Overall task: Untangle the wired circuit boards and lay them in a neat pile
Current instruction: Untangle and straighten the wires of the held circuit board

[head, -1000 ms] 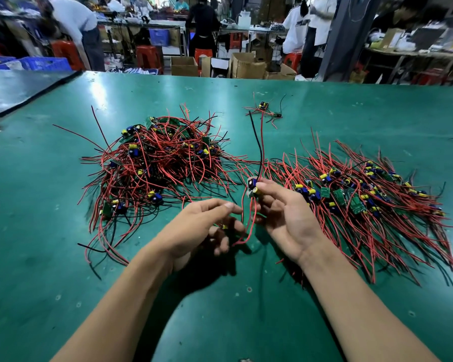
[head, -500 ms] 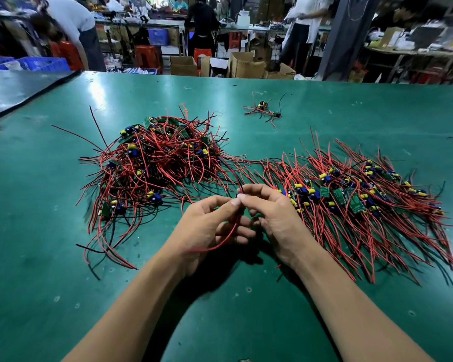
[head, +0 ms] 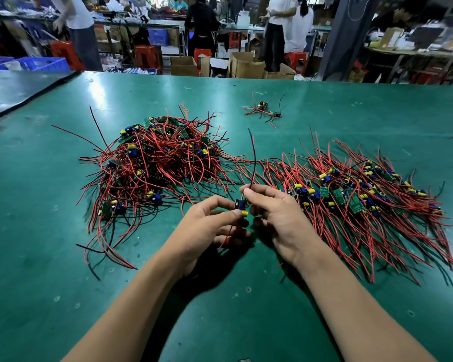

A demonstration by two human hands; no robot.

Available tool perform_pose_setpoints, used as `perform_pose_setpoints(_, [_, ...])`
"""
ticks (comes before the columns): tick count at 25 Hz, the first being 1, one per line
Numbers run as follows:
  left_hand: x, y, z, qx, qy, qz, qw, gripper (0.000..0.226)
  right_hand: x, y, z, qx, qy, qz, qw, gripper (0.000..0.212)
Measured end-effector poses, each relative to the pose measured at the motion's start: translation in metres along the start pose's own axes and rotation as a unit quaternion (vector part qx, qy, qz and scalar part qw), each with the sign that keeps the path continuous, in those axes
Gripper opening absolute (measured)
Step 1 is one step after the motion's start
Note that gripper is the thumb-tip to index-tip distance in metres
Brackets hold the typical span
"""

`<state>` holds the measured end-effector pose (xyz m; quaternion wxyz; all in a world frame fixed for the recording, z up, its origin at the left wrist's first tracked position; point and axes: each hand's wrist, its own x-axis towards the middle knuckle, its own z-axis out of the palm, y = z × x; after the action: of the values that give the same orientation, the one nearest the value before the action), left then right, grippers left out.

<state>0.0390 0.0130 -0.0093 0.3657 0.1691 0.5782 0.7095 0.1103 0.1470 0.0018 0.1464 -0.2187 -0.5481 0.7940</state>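
Green table (head: 63,257); tangled heap (head: 152,165) red and black wires, blue-yellow parts; laid-out pile (head: 351,205) same colours, green boards; red stools (head: 147,57).

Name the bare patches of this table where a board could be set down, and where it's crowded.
Bare: the table left of and in front of the tangled heap; the far strip around the stray bundle. Crowded: between tangled heap and sorted pile, where their wires meet.
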Motion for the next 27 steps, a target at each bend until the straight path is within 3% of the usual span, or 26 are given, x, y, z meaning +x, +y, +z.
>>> perform_pose_setpoints(5, [-0.004,0.003,0.001,-0.051,-0.065,-0.024,0.996,0.017,0.001,-0.004,-0.005,0.014,-0.009,0.011,1.000,0.012])
perform_pose_setpoints(8, [-0.001,0.001,0.004,-0.033,-0.041,0.005,0.999,0.021,0.000,-0.004,-0.004,0.025,-0.026,0.022,0.999,0.023])
perform_pose_setpoints(13, [-0.003,0.002,0.003,0.021,-0.002,0.027,0.999,0.007,0.001,0.002,-0.002,-0.002,-0.063,0.019,0.998,0.014])
perform_pose_setpoints(19, [-0.004,0.002,0.006,0.020,0.011,0.032,0.999,0.023,-0.002,0.001,-0.005,-0.021,-0.148,0.033,0.988,0.020])
perform_pose_setpoints(23, [-0.005,0.001,0.007,0.020,-0.030,0.024,0.999,0.016,0.002,0.002,-0.009,-0.032,-0.145,0.021,0.989,0.023])
perform_pose_setpoints(27, [-0.003,-0.004,0.011,0.035,-0.017,0.039,0.998,0.027,0.003,0.004,-0.007,-0.018,-0.121,0.019,0.992,0.024])
